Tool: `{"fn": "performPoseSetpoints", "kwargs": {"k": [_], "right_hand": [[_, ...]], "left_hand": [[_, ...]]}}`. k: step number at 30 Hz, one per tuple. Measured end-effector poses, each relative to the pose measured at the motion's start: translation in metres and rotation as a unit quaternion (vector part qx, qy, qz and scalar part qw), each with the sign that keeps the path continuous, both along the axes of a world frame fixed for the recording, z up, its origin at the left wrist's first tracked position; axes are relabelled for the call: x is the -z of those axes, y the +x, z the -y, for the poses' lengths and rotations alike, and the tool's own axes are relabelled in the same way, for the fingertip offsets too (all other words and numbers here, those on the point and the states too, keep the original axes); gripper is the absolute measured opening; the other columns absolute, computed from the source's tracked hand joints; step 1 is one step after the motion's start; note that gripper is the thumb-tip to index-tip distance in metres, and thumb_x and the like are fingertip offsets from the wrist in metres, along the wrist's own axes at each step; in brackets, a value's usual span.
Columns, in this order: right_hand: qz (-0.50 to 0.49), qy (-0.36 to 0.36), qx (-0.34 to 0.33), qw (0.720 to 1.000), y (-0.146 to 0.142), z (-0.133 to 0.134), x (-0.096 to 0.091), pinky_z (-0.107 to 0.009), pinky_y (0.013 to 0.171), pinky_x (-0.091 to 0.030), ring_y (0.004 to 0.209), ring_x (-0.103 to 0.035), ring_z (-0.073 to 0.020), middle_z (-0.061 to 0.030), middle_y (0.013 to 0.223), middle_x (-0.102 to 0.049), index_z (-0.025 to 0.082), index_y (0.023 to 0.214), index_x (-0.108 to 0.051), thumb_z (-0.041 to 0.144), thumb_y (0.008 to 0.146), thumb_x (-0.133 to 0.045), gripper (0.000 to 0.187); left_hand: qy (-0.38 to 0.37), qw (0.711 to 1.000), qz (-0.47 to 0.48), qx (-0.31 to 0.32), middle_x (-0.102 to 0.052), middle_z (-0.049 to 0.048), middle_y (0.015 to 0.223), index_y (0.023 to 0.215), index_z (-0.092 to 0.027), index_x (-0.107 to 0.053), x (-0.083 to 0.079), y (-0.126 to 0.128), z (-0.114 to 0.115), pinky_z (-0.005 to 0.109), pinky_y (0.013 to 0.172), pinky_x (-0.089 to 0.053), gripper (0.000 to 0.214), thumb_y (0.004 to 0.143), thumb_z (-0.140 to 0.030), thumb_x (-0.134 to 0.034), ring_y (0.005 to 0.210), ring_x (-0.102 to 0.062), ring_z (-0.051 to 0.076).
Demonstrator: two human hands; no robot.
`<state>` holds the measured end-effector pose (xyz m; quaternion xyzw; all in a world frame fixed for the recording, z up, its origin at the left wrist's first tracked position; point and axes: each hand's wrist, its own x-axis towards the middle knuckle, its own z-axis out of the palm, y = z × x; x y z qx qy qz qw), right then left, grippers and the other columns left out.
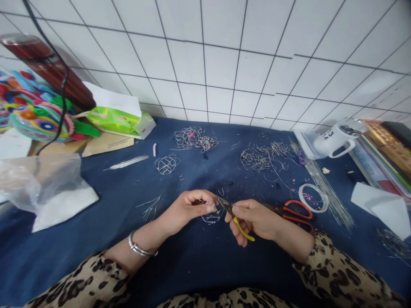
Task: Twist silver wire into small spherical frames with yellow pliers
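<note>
A small round cage of thin silver wire (211, 220) is pinched in the fingers of the left hand (194, 208), over the dark blue cloth-covered tabletop (195, 265). The right hand's (253, 218) fingers are clamped on yellow-handled metal pliers (238, 225), tips at the left fingertips. Red-handled scissors (297, 202) lie just beside the right hand; a tangled silver wire heap (261, 157) lies farther back.

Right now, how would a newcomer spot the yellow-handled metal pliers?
Below the white tiled wall lies a dark blue cloth; over its middle, the right hand holds the yellow-handled metal pliers, tips toward the silvery wire piece in the left hand. Yellow colouring sets them apart from the red-handled scissors nearby.
</note>
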<state>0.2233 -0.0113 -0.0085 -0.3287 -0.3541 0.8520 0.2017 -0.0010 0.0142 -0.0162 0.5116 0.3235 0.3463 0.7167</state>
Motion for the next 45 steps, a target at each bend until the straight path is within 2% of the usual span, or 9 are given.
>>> {"fn": "performPoseSetpoints", "kwargs": {"k": [14, 28, 30, 32, 34, 36, 40, 45], "right_hand": [[-0.012, 0.008, 0.084, 0.996, -0.02, 0.01, 0.0, -0.025, 0.046, -0.05, 0.051, -0.06, -0.0125, -0.0011, 0.066, -0.058, 0.014, 0.088, -0.053, 0.042, 0.088, -0.043, 0.03], [0.025, 0.015, 0.061, 0.998, -0.023, 0.014, -0.003, -0.026, 0.05, -0.05, 0.054, -0.059, -0.0116, -0.0006, 0.069, -0.057, 0.015, 0.088, -0.051, 0.043, 0.088, -0.042, 0.029], [0.052, 0.037, 0.041, 0.997, -0.019, 0.012, -0.006, -0.027, 0.053, -0.05, 0.056, -0.059, -0.0115, -0.0009, 0.07, -0.057, 0.015, 0.088, -0.051, 0.043, 0.087, -0.043, 0.029], [0.089, 0.09, 0.017, 0.992, -0.014, 0.01, -0.01, -0.027, 0.058, -0.049, 0.059, -0.059, -0.011, -0.0017, 0.072, -0.058, 0.015, 0.088, -0.051, 0.043, 0.086, -0.045, 0.029], [0.142, 0.157, 0.002, 0.977, -0.008, 0.007, -0.013, -0.026, 0.063, -0.048, 0.064, -0.058, -0.0108, -0.0026, 0.074, -0.058, 0.014, 0.085, -0.053, 0.043, 0.085, -0.048, 0.03], [0.185, 0.201, 0.02, 0.962, -0.005, 0.005, -0.015, -0.025, 0.065, -0.047, 0.067, -0.058, -0.0106, -0.003, 0.076, -0.058, 0.013, 0.087, -0.053, 0.044, 0.085, -0.048, 0.031], [0.219, 0.261, 0.013, 0.94, -0.004, 0.003, -0.013, -0.026, 0.067, -0.046, 0.071, -0.057, -0.0116, -0.0035, 0.079, -0.058, 0.015, 0.091, -0.053, 0.045, 0.087, -0.043, 0.032], [0.251, 0.317, -0.011, 0.915, -0.007, 0.005, -0.01, -0.024, 0.067, -0.043, 0.071, -0.055, -0.0111, -0.002, 0.08, -0.058, 0.016, 0.092, -0.054, 0.046, 0.088, -0.041, 0.033]], "left_hand": [[0.013, 1.0, -0.01, 0.015, -0.06, 0.0044, 0.087, 0.078, -0.012, -0.063, 0.002, 0.003, 0.002, 0.028, 0.075, -0.043, 0.002, 0.077, -0.014, -0.063, 0.079, -0.055, 0.014], [0.005, 0.999, 0.035, -0.014, -0.06, 0.0044, 0.082, 0.076, -0.013, -0.065, 0.004, 0.002, -0.002, 0.03, 0.075, -0.042, 0.003, 0.074, -0.011, -0.066, 0.078, -0.056, 0.015], [-0.004, 0.998, 0.052, -0.021, -0.059, 0.0036, 0.079, 0.074, -0.013, -0.065, 0.003, -0.001, -0.004, 0.029, 0.071, -0.042, 0.003, 0.073, -0.01, -0.066, 0.074, -0.055, 0.014], [-0.017, 0.997, 0.072, -0.024, -0.058, 0.003, 0.074, 0.07, -0.013, -0.064, 0.002, -0.003, -0.005, 0.027, 0.067, -0.041, 0.004, 0.072, -0.011, -0.067, 0.07, -0.053, 0.013], [-0.032, 0.995, 0.098, -0.016, -0.057, 0.0026, 0.068, 0.067, -0.012, -0.063, 0.002, -0.005, -0.006, 0.026, 0.062, -0.039, 0.006, 0.071, -0.013, -0.068, 0.066, -0.051, 0.013], [-0.05, 0.991, 0.124, 0.002, -0.056, 0.0028, 0.064, 0.065, -0.012, -0.063, 0.002, -0.007, -0.007, 0.026, 0.059, -0.037, 0.009, 0.07, -0.016, -0.069, 0.063, -0.05, 0.013], [-0.081, 0.986, 0.142, 0.028, -0.057, 0.0032, 0.063, 0.063, -0.012, -0.062, 0.003, -0.006, -0.006, 0.026, 0.057, -0.036, 0.011, 0.068, -0.017, -0.071, 0.059, -0.049, 0.012], [-0.095, 0.984, 0.15, 0.028, -0.057, 0.0028, 0.062, 0.064, -0.012, -0.063, 0.004, -0.004, -0.004, 0.025, 0.057, -0.036, 0.01, 0.068, -0.017, -0.07, 0.059, -0.05, 0.012]]}}
